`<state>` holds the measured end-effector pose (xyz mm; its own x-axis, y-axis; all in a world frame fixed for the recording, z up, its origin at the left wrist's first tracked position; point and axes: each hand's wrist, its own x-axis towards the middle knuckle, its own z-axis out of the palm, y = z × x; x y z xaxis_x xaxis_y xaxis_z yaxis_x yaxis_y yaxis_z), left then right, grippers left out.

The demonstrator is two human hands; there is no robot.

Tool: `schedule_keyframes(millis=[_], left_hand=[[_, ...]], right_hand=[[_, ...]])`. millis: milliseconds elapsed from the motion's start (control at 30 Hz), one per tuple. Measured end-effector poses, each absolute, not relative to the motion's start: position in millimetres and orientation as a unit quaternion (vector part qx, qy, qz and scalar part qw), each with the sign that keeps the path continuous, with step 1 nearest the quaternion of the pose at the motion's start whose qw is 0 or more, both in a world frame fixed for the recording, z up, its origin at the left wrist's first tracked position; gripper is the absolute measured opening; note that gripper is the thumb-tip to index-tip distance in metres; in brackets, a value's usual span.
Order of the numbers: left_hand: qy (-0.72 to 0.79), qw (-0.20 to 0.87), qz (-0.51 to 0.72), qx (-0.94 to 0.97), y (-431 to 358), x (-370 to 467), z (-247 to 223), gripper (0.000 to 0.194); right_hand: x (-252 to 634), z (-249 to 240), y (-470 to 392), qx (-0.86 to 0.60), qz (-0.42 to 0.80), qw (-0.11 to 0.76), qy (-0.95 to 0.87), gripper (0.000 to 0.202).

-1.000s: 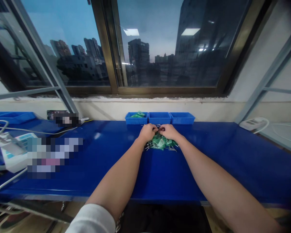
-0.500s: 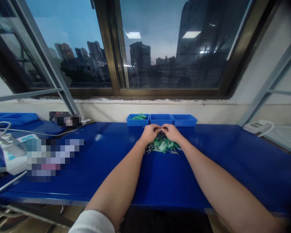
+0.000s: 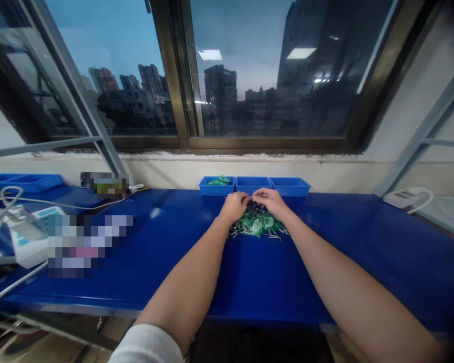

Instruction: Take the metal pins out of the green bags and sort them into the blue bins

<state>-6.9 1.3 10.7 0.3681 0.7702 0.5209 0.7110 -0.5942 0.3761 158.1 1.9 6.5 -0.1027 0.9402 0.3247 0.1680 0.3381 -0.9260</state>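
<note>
A pile of green plastic packets [image 3: 256,225] mixed with thin metal pieces [image 3: 275,234] lies on the blue table [image 3: 166,252]. Over the back of this pile, my left hand [image 3: 235,205] and my right hand [image 3: 269,200] are close together, fingertips nearly meeting. The fingers of each are pinched; whatever they hold is too small to make out. Just behind my hands stand three joined blue bins: the left bin [image 3: 216,190] has green packets in it, while the insides of the middle bin [image 3: 252,184] and the right bin [image 3: 289,186] show little.
At the left are a white device with cables [image 3: 32,244], a blurred-out item [image 3: 87,244], a phone-like object [image 3: 106,184] and another blue tray [image 3: 34,182]. A white box [image 3: 403,196] sits at the right near a grey metal frame. A window rises behind.
My right hand has lifted and spread slightly, with its fingers a little farther over the pile. The whole view has shifted slightly.
</note>
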Motion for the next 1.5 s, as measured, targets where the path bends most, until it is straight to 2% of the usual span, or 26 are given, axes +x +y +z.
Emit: schedule_keyframes(millis=[200,400,500,600,700,767,900,967,1033,1133,1300,1367,1500], left_hand=[[0.437,0.042,0.344,0.830,1.1,-6.5,11.2,0.024],[0.426,0.041,0.373,0.823,3.4,-5.5,9.4,0.025],[0.441,0.034,0.413,0.796,6.8,-5.4,7.1,0.031],[0.467,0.021,0.418,0.779,9.4,-6.6,5.3,0.034],[0.500,0.008,0.395,0.771,9.7,-8.6,5.0,0.034],[0.517,0.003,0.378,0.768,9.3,-9.5,5.4,0.034],[0.530,0.009,0.351,0.772,9.0,-9.7,6.0,0.034],[0.536,0.012,0.337,0.774,9.2,-9.4,6.0,0.035],[0.543,0.018,0.320,0.776,9.5,-9.3,5.6,0.036],[0.547,0.038,0.276,0.790,9.5,-9.7,4.4,0.038],[0.528,0.078,0.208,0.820,8.2,-9.6,0.4,0.038],[0.521,0.090,0.203,0.824,7.6,-9.2,-1.3,0.038],[0.519,0.093,0.192,0.828,6.7,-8.5,-1.6,0.039]], right_hand=[[161.0,6.0,0.7,-0.426,0.434,0.510,-0.609,0.029],[162.2,4.1,2.8,-0.415,0.440,0.529,-0.596,0.029],[166.3,3.8,4.6,-0.429,0.395,0.555,-0.593,0.028],[171.8,5.3,4.9,-0.465,0.286,0.568,-0.616,0.027],[174.5,7.4,2.5,-0.512,0.132,0.530,-0.663,0.029],[173.7,7.7,0.5,-0.552,0.048,0.478,-0.682,0.038],[170.3,4.9,-0.7,-0.601,0.003,0.377,-0.705,0.064],[169.8,3.7,0.4,-0.602,0.002,0.355,-0.715,0.069],[170.5,3.7,1.8,-0.597,-0.009,0.363,-0.715,0.064],[172.9,4.5,2.6,-0.592,-0.012,0.375,-0.713,0.045],[174.4,2.8,-0.7,-0.591,0.084,0.311,-0.739,0.023],[172.9,2.5,-2.2,-0.595,0.099,0.294,-0.742,0.023],[167.4,2.8,-2.4,-0.588,0.085,0.253,-0.763,0.038]])
